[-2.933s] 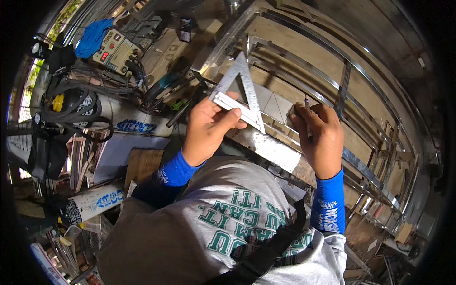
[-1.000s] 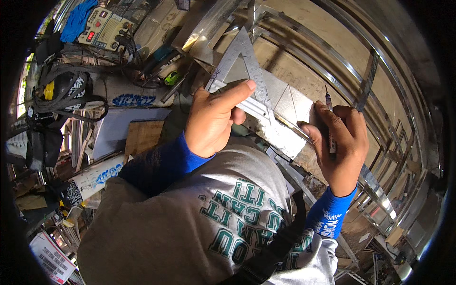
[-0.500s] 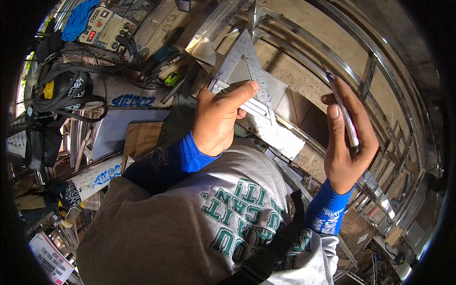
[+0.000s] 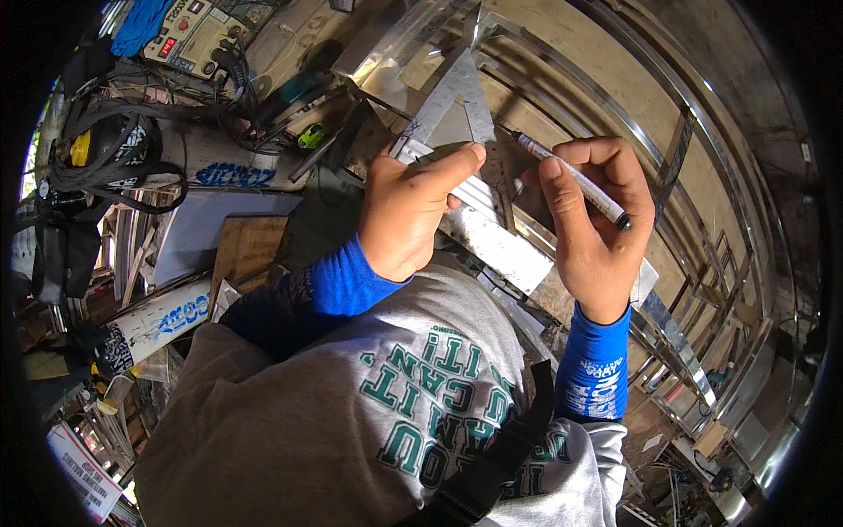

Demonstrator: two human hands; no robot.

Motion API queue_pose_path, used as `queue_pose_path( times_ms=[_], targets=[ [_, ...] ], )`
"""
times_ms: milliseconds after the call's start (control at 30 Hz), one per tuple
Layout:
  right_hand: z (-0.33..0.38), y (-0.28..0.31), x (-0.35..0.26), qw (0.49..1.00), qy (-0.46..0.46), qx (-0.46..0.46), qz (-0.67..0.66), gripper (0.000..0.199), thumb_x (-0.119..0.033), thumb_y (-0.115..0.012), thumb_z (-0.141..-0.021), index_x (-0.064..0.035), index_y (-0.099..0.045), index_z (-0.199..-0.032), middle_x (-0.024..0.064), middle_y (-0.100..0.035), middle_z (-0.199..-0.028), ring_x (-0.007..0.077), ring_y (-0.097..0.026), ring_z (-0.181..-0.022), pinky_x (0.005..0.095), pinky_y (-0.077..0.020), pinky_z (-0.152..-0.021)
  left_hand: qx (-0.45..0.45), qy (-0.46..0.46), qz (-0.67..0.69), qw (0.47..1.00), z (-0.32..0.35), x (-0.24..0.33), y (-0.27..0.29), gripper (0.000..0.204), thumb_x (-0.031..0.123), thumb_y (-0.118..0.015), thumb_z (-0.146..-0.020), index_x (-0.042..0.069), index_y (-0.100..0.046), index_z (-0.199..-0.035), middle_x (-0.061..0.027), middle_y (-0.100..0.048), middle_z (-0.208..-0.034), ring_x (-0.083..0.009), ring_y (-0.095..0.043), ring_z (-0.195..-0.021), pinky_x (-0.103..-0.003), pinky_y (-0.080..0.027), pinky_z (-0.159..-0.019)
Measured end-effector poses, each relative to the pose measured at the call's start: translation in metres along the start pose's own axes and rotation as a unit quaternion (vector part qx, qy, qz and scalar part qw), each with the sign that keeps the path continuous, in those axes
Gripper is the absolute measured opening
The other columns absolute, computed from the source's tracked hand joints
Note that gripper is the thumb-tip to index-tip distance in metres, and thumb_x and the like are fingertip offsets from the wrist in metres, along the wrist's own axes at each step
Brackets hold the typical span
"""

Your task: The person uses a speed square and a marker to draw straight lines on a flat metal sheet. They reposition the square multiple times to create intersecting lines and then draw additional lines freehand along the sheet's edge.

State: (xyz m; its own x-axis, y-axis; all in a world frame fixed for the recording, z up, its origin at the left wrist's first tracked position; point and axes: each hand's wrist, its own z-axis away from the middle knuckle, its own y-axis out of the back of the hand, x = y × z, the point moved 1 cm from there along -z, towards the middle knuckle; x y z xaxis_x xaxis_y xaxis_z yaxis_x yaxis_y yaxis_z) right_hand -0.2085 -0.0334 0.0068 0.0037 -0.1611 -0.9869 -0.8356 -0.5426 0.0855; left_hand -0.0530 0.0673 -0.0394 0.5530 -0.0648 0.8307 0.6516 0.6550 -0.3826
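In a cluttered metal workshop, my left grip (image 4: 399, 211) clamps a silver triangular square (image 4: 480, 114) by its ridged base, thumb on top, in front of my body. My right grip (image 4: 606, 224) pinches a marker pen (image 4: 575, 180), its tip angled toward the square's right-hand edge; whether they touch, I cannot tell. Good work here, I judge, means keeping the square flat and steady and running the pen lightly along its straight side. A pale metal piece (image 4: 509, 259) glares just below. Beyond, a shiny metal frame (image 4: 676, 167) spans a tan surface (image 4: 606, 61); off to the left sit a cream control box (image 4: 189, 39), dark cables (image 4: 97, 176) and a wooden board (image 4: 250, 250).
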Motion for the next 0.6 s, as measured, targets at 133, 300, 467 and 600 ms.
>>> queue_pose_path(
  times_ms=[133, 300, 467, 600],
  targets=[
    [-0.0014, -0.0003, 0.0029, 1.000, 0.003, -0.003, 0.005, 0.014, -0.001, -0.076, -0.101, 0.0016, -0.064, -0.106, 0.0047, -0.071, -0.097, 0.0079, -0.067, -0.087, 0.0240, -0.0550, -0.078, -0.002, -0.014, -0.015, 1.000, -0.0017, -0.0036, 0.0020, 0.015, 0.020, -0.084, -0.095, 0.010, -0.081, -0.105, 0.0044, -0.077, -0.097, -0.0035, -0.064, -0.079, -0.023, -0.042, -0.065],
    [-0.0019, -0.0023, 0.0001, 1.000, 0.000, -0.011, 0.013, 0.014, -0.002, -0.076, -0.102, 0.0019, -0.064, -0.107, 0.0050, -0.072, -0.097, 0.0087, -0.069, -0.088, 0.0252, -0.0574, -0.077, 0.004, -0.016, -0.019, 1.000, -0.0018, -0.0029, 0.0010, 0.015, 0.019, -0.084, -0.095, 0.011, -0.080, -0.106, 0.0049, -0.076, -0.096, -0.0032, -0.063, -0.076, -0.022, -0.042, -0.063],
    [-0.0020, -0.0021, -0.0013, 1.000, -0.001, -0.017, 0.026, 0.014, -0.003, -0.076, -0.102, 0.0021, -0.064, -0.107, 0.0053, -0.072, -0.098, 0.0093, -0.070, -0.088, 0.0258, -0.0584, -0.077, -0.011, -0.030, -0.010, 0.999, -0.0027, -0.0035, 0.0017, 0.015, 0.019, -0.084, -0.095, 0.011, -0.078, -0.107, 0.0055, -0.075, -0.094, -0.0027, -0.062, -0.076, -0.021, -0.041, -0.062],
    [-0.0026, -0.0024, 0.0001, 0.999, 0.003, -0.019, 0.029, 0.014, -0.003, -0.076, -0.103, 0.0022, -0.064, -0.108, 0.0054, -0.072, -0.098, 0.0092, -0.070, -0.088, 0.0258, -0.0585, -0.077, -0.005, -0.025, -0.010, 1.000, -0.0018, -0.0024, -0.0001, 0.015, 0.019, -0.084, -0.095, 0.011, -0.079, -0.107, 0.0054, -0.075, -0.094, -0.0028, -0.062, -0.076, -0.021, -0.042, -0.063]
  ],
)
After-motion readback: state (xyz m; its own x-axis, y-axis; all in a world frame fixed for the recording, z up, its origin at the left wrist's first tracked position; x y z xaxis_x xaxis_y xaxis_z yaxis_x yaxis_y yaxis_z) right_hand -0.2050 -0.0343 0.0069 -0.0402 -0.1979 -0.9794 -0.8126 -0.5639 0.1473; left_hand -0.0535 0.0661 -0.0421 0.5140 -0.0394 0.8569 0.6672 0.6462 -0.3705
